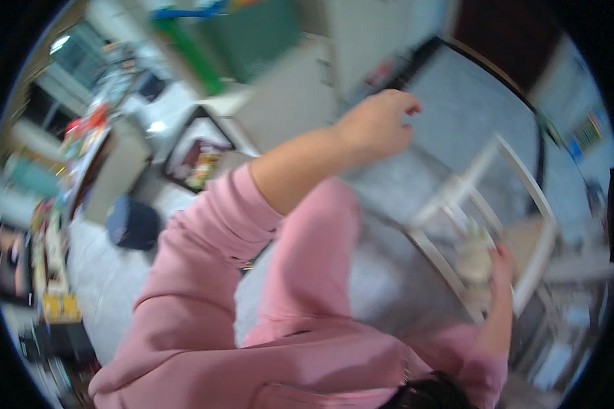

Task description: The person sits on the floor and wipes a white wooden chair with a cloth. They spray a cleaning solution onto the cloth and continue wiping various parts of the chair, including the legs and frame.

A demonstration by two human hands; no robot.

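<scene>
My left hand (381, 122) is raised over the grey floor at upper centre, fingers partly curled, a gap between finger and thumb and nothing visible in it. On the right, my right hand (501, 263) closes on a bar of a white slatted frame (529, 179), which looks like part of a chair or stool; blur hides the exact grip. Beside that hand, a pale cream item (473, 260) shows among the bars; its kind cannot be told. Both arms are in pink sleeves, and a bent pink-clad knee (317, 230) lies between them.
A dark-edged grey mat or floor panel (470, 102) lies ahead. Left of centre are a black-rimmed tray or box (171, 168) with packets, a dark blue round stool or bin (133, 223) and a cluttered table (89, 168). A pale cabinet (291, 92) stands at upper centre.
</scene>
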